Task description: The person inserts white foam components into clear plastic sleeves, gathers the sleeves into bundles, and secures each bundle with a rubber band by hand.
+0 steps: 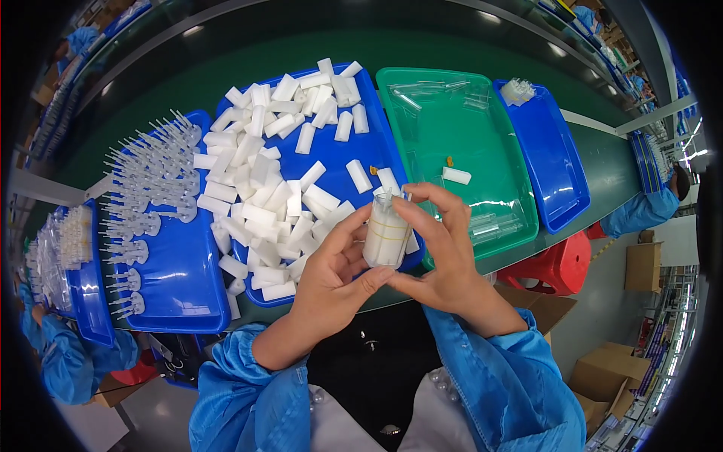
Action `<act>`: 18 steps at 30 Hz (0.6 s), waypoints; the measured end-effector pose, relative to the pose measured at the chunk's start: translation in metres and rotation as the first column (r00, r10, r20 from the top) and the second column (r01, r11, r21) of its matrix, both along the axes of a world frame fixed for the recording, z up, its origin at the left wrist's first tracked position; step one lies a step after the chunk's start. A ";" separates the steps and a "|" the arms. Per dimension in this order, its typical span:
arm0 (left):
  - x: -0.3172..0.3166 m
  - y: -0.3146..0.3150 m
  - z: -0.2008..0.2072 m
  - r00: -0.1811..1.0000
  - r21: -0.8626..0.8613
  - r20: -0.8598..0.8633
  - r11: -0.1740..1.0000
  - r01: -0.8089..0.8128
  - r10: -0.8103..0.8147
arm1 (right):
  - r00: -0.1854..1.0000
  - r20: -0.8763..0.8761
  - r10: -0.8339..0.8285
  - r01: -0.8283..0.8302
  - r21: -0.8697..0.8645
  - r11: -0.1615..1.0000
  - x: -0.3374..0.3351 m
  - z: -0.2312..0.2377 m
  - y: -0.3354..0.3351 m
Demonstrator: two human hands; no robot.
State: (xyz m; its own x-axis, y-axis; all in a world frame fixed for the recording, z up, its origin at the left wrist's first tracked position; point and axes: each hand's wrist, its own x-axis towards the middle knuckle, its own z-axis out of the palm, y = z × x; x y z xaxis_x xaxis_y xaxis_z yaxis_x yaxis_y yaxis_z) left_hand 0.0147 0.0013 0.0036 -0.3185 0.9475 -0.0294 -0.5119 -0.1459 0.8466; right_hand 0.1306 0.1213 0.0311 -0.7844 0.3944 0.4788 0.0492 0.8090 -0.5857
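Between both hands, in front of my chest, is a short clear plastic cylinder [387, 232] with white material inside and thin yellowish bands around its middle. My left hand [331, 275] grips its left side, the thumb at the base. My right hand [444, 260] closes on it from the right, with fingers at the top and the thumb near the bottom. Just left of the hands, white foam-like cylinders [256, 173] lie heaped in a blue tray [324, 154]. Right of them stands a green tray [467, 120] holding clear tubes [493, 227] and a single white cylinder [456, 175].
Farther left, a blue tray [181, 290] bears rows of clear thin-stemmed parts [151, 181]. A narrow blue tray [550, 166] at right holds a small bundle [517, 91]. Beyond the bench edge are a red stool [553, 267], cardboard boxes [610, 373] and co-workers in blue sleeves [640, 211].
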 end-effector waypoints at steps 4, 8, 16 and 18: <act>-0.002 -0.002 0.003 0.967 -0.048 -0.255 0.999 -0.012 0.000 | 0.999 0.035 -0.025 0.027 -0.056 0.998 0.004 -0.005 0.002; -0.003 -0.001 -0.001 0.997 0.067 -0.081 0.998 0.016 -0.011 | 0.999 0.003 0.036 -0.034 -0.225 0.974 0.002 -0.004 0.006; 0.000 0.002 -0.001 0.874 0.045 0.451 0.983 0.181 -0.181 | 0.996 -0.051 0.071 -0.084 -0.329 0.941 0.002 -0.015 0.011; 0.000 0.002 0.001 0.862 0.038 0.476 0.983 0.179 -0.176 | 0.997 -0.042 0.069 -0.079 -0.321 0.944 0.002 -0.014 0.010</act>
